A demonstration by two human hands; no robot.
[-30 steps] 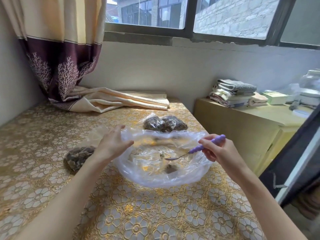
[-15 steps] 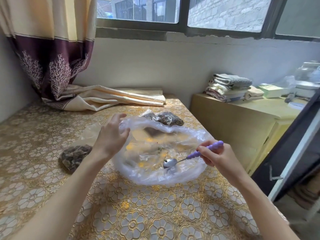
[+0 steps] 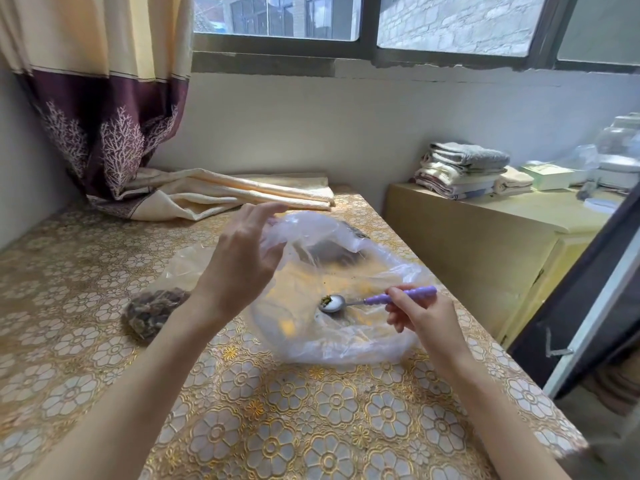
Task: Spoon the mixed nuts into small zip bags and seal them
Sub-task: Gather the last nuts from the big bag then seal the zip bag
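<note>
Nuts (image 3: 326,301) on spoon (image 3: 367,301), right hand (image 3: 422,311) gripping, bag rim (image 3: 277,237) lifted

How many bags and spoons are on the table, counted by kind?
Big clear bag: 1
Small bags with nuts in them: 2, one by the left arm, one seen through the big bag
Flat empty-looking small bag: 1
Spoon: 1
Total: 5

filled bag (image 3: 152,311) left, cloth (image 3: 221,194) behind
</note>
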